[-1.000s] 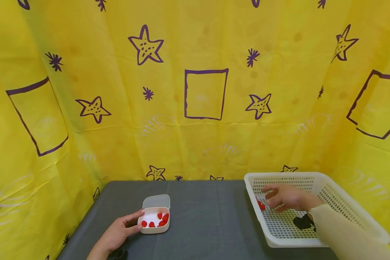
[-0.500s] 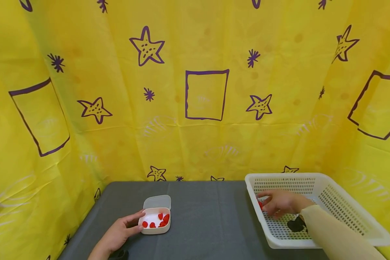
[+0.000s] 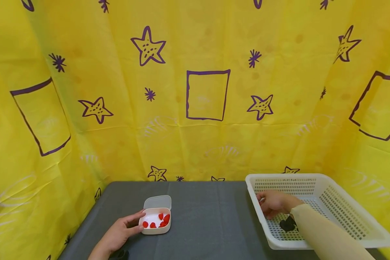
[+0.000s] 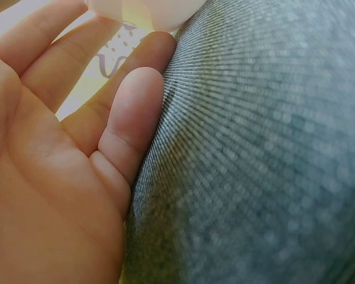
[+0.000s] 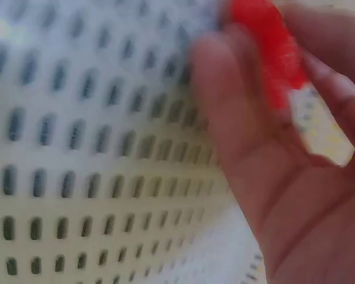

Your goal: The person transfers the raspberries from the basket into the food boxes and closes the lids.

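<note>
My left hand (image 3: 119, 231) holds the left end of a small cream box (image 3: 155, 232), index finger at its back corner and thumb at its front. Several small red berry-like pieces (image 3: 164, 220) lie inside it, and its clear lid (image 3: 157, 202) is swung back. Loosely bent fingers meet the box's pale wall (image 4: 148, 12) in the left wrist view. Over at the right, my right hand (image 3: 277, 202) reaches into a white plastic basket (image 3: 312, 243) by its left wall. Its fingers are curled about a red piece (image 5: 272, 47) in the right wrist view; the head view hides it.
A black crumpled-looking item (image 3: 287, 224) shows under the right wrist, over the basket floor. A dark grey cloth (image 3: 211, 224) covers the table between box and basket. Yellow curtains (image 3: 208, 151) with purple drawings enclose the back and sides.
My right hand has come down and left inside the basket, and its fingers have closed over the red pieces seen there before. The left hand and the box stay in place.
</note>
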Tool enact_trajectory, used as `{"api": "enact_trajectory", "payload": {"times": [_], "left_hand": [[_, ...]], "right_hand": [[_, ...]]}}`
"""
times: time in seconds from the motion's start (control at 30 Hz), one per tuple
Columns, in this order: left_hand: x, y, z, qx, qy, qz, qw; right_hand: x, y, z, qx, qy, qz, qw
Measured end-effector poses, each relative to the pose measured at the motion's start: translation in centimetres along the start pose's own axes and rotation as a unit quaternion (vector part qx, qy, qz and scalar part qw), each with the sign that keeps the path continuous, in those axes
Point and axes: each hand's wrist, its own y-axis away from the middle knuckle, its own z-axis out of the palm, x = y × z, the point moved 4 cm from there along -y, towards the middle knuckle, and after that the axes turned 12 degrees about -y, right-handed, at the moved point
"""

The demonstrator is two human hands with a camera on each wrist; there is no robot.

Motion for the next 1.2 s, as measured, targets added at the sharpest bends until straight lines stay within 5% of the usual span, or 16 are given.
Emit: {"api": "enact_trajectory", "payload": {"times": [0.3,0.6,0.87,0.97,1.2], "left_hand": [[0.1,-0.1,0.0,-0.002,-0.002,-0.008,1.0000],[-0.1,0.0,0.0,0.000,-0.008,-0.010,0.9999],[-0.1,0.0,0.1,-0.003,0.002,-0.006,1.0000],[-0.1,0.0,0.1,-0.004,0.004,-0.008,1.0000],[0.0,0.1,-0.1,0.000,-0.010,-0.013,0.9999]], "right_hand": [[0.1,0.0,-0.8,0.033,0.016,0.000,0.999],[-0.3,1.0,-3.4,0.137,0.029,0.008,0.990],[-1.1,2.8,-5.6,0.092,-0.053,-0.064,0.992],[-2.8,3.9,-6.4,0.106,-0.126,-0.098,0.981],[-9.2,5.8,-5.6,0.098,-0.284,-0.176,0.937]]}}
